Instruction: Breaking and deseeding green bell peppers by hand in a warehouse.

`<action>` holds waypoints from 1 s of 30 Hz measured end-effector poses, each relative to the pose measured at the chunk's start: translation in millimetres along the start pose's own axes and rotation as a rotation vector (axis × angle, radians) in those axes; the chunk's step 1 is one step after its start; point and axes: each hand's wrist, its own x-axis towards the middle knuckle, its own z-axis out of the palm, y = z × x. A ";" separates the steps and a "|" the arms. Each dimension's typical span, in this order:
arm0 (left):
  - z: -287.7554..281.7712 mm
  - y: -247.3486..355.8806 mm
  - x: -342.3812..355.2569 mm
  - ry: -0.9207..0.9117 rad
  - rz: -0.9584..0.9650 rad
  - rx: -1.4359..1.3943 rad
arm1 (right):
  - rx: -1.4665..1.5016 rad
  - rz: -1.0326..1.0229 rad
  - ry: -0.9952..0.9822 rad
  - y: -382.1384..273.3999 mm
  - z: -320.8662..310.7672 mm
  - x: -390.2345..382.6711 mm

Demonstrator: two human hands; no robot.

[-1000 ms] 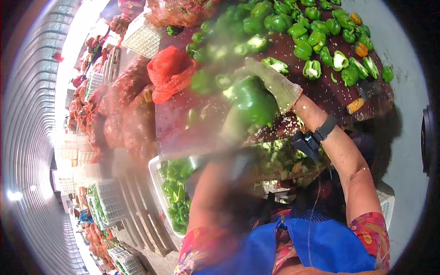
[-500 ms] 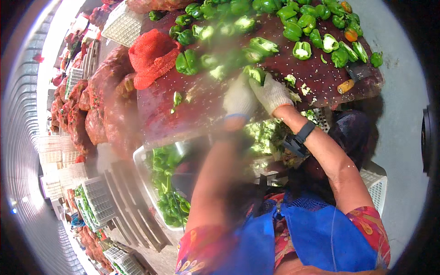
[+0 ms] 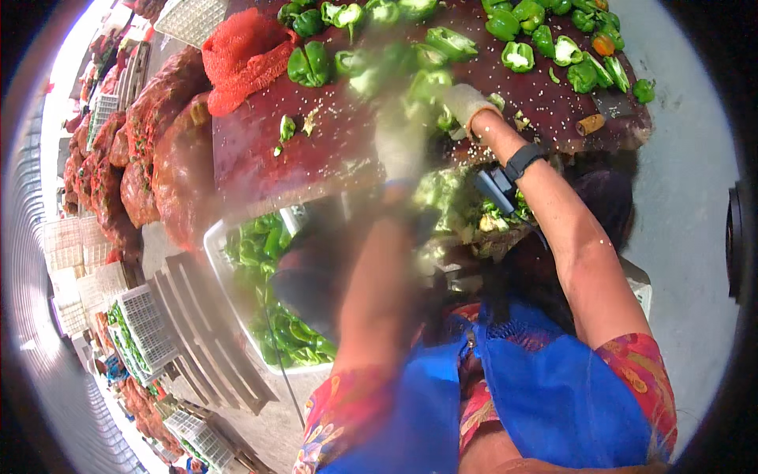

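My left hand (image 3: 399, 146), in a pale glove, is badly blurred over the dark red cutting board (image 3: 260, 158); its fingers are unclear. My right hand (image 3: 466, 103), also gloved, reaches a little higher and rightward, curled at a blurred green pepper piece (image 3: 430, 88). Halved peppers (image 3: 448, 43) lie just beyond the hands, white seeds and small scraps (image 3: 287, 126) around them. Whole and cut green peppers (image 3: 525, 16) crowd the far right of the board, near a blade with a yellowish handle (image 3: 591, 124).
A red mesh bag (image 3: 245, 63) lies on the board's left. Full sacks (image 3: 178, 166), crates (image 3: 142, 332) and a pallet (image 3: 205, 332) stand to the left. A white tub of peppers (image 3: 276, 332) and a heap of pale trimmings (image 3: 442, 205) sit below the board's near edge.
Both hands have moved farther up the board since half a second ago, when they met on a pepper piece. The whole scene has shifted up and slightly left in view.
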 end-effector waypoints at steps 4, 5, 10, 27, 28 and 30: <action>-24.2 -20.1 7.9 -0.230 0.038 -0.280 | -0.004 -0.031 -0.115 23.9 -16.9 38.3; -52.7 -26.3 7.4 -0.219 0.140 -0.025 | 0.042 -0.083 -0.098 2.1 5.1 6.5; -70.0 -51.3 7.0 -0.247 0.222 -0.001 | 0.209 0.039 0.005 2.4 6.5 -9.8; -62.0 -0.5 -27.8 0.001 0.014 -0.275 | 0.269 -0.501 0.255 41.5 -18.8 -35.6; -66.4 0.3 -25.9 0.009 0.143 -0.043 | 0.218 -0.559 0.293 38.0 -13.0 -41.9; -64.3 18.4 -21.6 -0.146 0.218 0.480 | 0.170 -0.583 0.282 31.7 -11.6 -57.8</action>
